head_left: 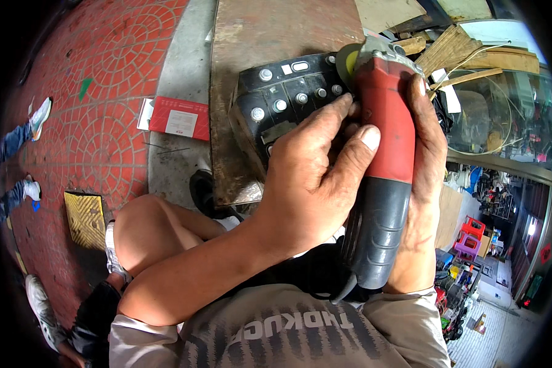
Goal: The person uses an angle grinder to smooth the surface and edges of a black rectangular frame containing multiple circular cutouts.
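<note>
A red and black angle grinder (383, 147) is held upright in front of me, its metal head at the top and a yellowish disc (352, 63) on the head's left side. My right hand (430, 144) is wrapped round the grinder's right side, fingers partly hidden behind it. My left hand (310, 178) is closed on the other side, thumb pressed along the red body and index finger reaching up toward the head. Just behind it lies a black box-like block (282, 87) with several round silver studs, partly covered by my left hand.
The block lies on a worn wooden board (270, 30). A red carton (179, 118) is beside the board at left. Wood scraps (448, 49) lie on a glass case (521, 110) at right. Other people's shoes (41, 118) show on the red paving, near a yellow ramp (84, 221).
</note>
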